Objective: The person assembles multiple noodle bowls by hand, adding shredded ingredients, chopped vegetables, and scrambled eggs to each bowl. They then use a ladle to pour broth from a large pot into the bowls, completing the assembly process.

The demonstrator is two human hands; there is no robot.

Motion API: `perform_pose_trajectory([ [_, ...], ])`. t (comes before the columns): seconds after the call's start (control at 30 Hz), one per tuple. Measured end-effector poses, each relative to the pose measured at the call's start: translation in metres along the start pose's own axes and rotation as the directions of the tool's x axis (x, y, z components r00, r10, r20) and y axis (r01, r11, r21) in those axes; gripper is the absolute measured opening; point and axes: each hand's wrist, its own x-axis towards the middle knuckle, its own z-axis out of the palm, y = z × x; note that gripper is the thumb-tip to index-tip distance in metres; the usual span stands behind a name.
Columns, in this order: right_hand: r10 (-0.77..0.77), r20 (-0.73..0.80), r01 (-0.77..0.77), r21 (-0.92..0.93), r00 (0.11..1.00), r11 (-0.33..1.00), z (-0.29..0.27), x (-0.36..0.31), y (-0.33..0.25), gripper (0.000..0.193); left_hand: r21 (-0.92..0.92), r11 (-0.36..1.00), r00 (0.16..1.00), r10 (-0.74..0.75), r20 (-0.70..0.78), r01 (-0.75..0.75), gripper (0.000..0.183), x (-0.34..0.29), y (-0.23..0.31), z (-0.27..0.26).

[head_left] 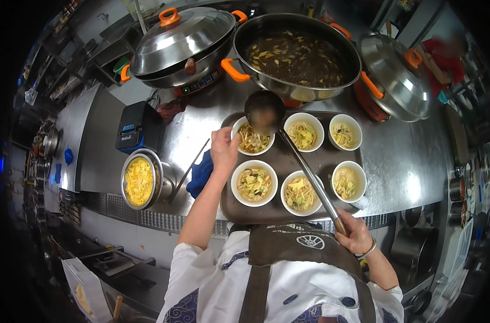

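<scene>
My right hand (354, 232) is wrapped round the end of a long-handled metal ladle (309, 175). The ladle reaches diagonally across a brown tray (331, 153), its dark round bowl over the rim of the back-left white bowl (254, 144). Brown broth and shredded food show in that bowl. At its left rim, my left hand (223, 149) has its thumb against the edge and its fingers curled; part of the grip is hidden. Several more white bowls with pale shreds and yellow pieces stand in two rows, among them the front-left bowl (254, 183).
Behind the tray, a wide pan (299, 54) holds dark broth with floating pieces. Lidded pans flank it, left (183, 40) and right (398, 78). Left of the tray are a metal container of yellow pieces (139, 181), a black boxy device (139, 128) and a blue cloth (201, 175). A person in red (444, 59) stands far right.
</scene>
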Motion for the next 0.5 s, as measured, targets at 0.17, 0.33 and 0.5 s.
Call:
perform_pose_trajectory([
  [0.17,-0.003,-0.009,0.003,-0.018,1.0,1.0,0.002,-0.002,0.0,0.057,0.118,0.941,0.939,0.296,0.173,-0.318,0.027,0.021,0.029,0.015],
  [0.33,0.004,-0.022,-0.005,-0.023,1.0,1.0,0.002,-0.008,0.002,0.057,0.174,0.897,0.886,0.34,0.317,-0.407,0.029,0.03,0.055,0.011],
  [0.5,0.014,-0.047,-0.014,-0.012,0.999,1.0,0.004,-0.01,0.001,0.056,0.229,0.879,0.855,0.296,0.426,-0.418,0.023,0.037,0.076,0.004],
])
